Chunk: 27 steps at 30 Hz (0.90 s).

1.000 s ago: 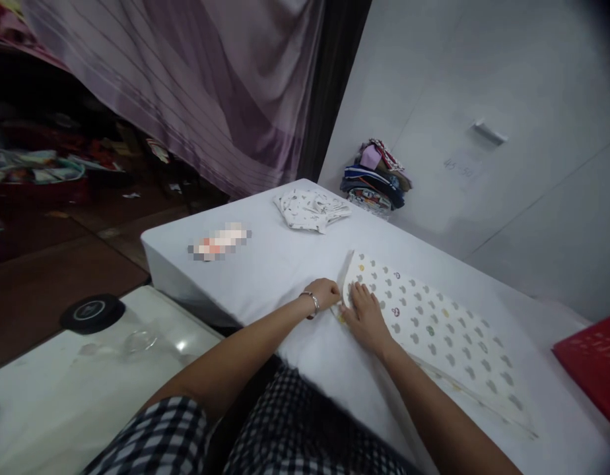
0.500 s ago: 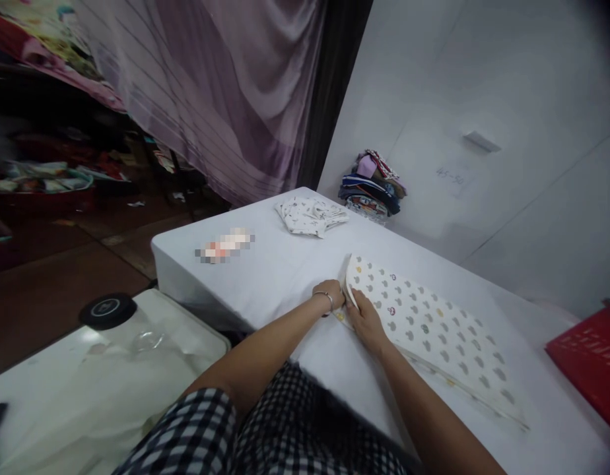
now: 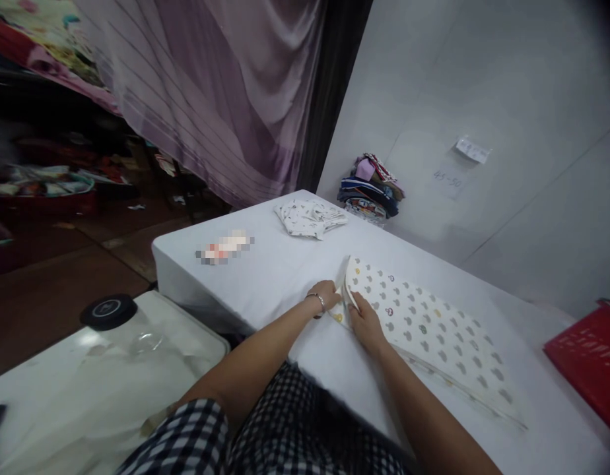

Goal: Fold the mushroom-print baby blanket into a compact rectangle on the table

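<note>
A long white cloth with small grey and coloured prints (image 3: 434, 333) lies flat on the white-covered table (image 3: 275, 270). My left hand (image 3: 327, 293), a bracelet at the wrist, is closed on the cloth's near-left end, which lifts slightly from the table. My right hand (image 3: 367, 323) sits right beside it, fingers curled on the same edge of the cloth. Both forearms reach in from the bottom of the view.
A folded white printed garment (image 3: 309, 216) lies at the table's far end, a stack of folded clothes (image 3: 370, 188) against the wall behind it. A red box (image 3: 589, 359) sits at the right edge. A low white surface with a black round lid (image 3: 108, 310) stands at left.
My right hand slid from lying flat on the cloth to gripping its end edge beside my left hand. The cloth's end has lifted a little.
</note>
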### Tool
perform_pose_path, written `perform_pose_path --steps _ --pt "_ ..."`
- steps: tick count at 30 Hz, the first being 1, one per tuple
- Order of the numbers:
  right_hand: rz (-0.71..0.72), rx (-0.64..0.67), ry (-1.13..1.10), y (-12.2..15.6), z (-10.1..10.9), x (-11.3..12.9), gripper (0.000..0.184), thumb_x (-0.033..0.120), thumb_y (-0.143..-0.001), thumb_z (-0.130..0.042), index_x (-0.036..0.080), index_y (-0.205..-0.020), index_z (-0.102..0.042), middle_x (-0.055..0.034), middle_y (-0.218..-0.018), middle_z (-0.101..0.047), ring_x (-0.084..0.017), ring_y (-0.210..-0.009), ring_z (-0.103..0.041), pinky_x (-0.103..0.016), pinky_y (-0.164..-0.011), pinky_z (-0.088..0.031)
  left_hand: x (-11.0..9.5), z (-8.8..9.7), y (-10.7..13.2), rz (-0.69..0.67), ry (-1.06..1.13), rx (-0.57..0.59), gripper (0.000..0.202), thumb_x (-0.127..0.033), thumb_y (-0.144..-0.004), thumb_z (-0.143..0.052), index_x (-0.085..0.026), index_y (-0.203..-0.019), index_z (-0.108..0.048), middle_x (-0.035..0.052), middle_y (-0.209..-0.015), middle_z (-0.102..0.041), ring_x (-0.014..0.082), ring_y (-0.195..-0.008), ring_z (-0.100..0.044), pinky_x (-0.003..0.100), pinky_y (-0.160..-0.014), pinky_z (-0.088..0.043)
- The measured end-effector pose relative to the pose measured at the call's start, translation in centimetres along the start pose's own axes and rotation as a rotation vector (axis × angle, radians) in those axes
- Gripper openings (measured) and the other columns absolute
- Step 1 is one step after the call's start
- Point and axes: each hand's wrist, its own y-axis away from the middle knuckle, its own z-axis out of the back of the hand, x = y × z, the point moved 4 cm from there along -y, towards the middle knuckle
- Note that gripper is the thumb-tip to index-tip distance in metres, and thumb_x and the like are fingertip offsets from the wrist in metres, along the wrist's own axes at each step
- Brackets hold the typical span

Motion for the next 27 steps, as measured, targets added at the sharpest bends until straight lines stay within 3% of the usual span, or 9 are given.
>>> perform_pose_path --steps 3,8,14,21,27 --pt "0.055 0.033 0.075 0.1 -0.6 0.1 0.050 0.038 -0.083 -0.043 0.019 -0.130 -0.049 -0.0064 -0.134 -0.047 -0.023 -0.130 -0.032 -0.043 -0.110 -0.019 0.4 -0.1 -0.2 0.001 0.003 0.023 0.024 -0.033 -0.073 -0.055 -0.018 -0.089 -0.063 0.0082 -0.097 -0.066 0.0209 -0.086 -0.062 0.027 -0.069 -0.046" --pt "-0.030 -0.040 -0.053 0.1 -0.1 -0.3 0.049 0.040 -0.085 -0.040 0.020 -0.128 -0.049 -0.0061 -0.130 -0.051 -0.023 -0.120 -0.046 -0.041 -0.103 -0.033 0.4 0.2 -1.0 0.001 0.012 0.071 0.032 -0.037 -0.083 -0.044 -0.017 -0.079 -0.068 0.0097 -0.086 -0.069 0.0195 -0.081 -0.063 0.026 -0.068 -0.047" --pt "-0.085 -0.060 -0.131 -0.1 0.3 -0.5 0.048 0.040 -0.084 -0.042 0.020 -0.127 -0.051 -0.0057 -0.127 -0.054 -0.023 -0.118 -0.047 -0.040 -0.102 -0.033 -0.5 0.6 -2.2 0.030 -0.010 0.053 0.026 -0.035 -0.073 -0.058 -0.020 -0.091 -0.068 0.0089 -0.093 -0.069 0.0208 -0.083 -0.065 0.027 -0.070 -0.048" --pt "0.009 -0.025 -0.057 0.1 -0.3 -0.1 0.053 0.036 -0.078 -0.051 0.020 -0.128 -0.049 -0.0056 -0.128 -0.053 -0.023 -0.118 -0.047 -0.040 -0.103 -0.033 -1.9 -0.3 -3.3 0.037 -0.088 0.027 0.033 -0.026 -0.071 -0.057 -0.012 -0.099 -0.066 0.0188 -0.105 -0.065 0.0276 -0.099 -0.061 0.033 -0.079 -0.047" --pt "0.002 -0.056 -0.014 0.4 0.1 0.2 0.056 0.030 -0.079 -0.046 0.019 -0.134 -0.042 -0.0059 -0.129 -0.052 -0.023 -0.117 -0.048 -0.041 -0.099 -0.038 -1.0 0.4 -3.3 0.033 -0.042 0.053 0.031 -0.032 -0.066 -0.059 -0.011 -0.087 -0.069 0.0171 -0.092 -0.069 0.0260 -0.084 -0.065 0.029 -0.068 -0.049"
